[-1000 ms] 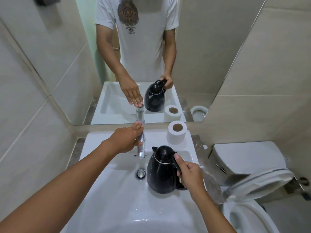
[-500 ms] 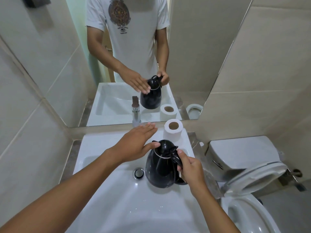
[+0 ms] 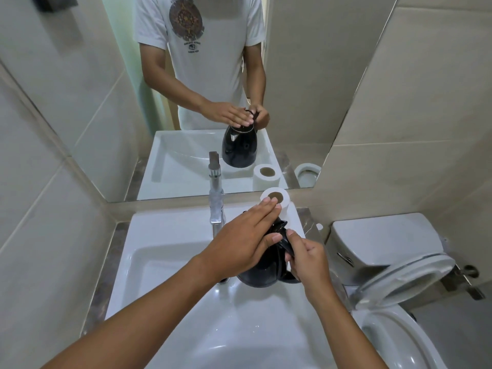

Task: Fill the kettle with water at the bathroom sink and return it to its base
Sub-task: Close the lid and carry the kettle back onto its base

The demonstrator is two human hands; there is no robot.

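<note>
Left hand (image 3: 243, 242) lies flat, fingers spread, on the kettle (image 3: 262, 267) top; right hand (image 3: 306, 258) grips its handle above the sink (image 3: 165, 262). Tap (image 3: 216, 209) beyond the left hand.

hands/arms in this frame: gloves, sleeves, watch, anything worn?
Both forearms are bare up to the frame edge. The left hand and right hand have no gloves, rings, watch or bands visible. The mirror shows short white T-shirt sleeves ending above the elbows.
</note>
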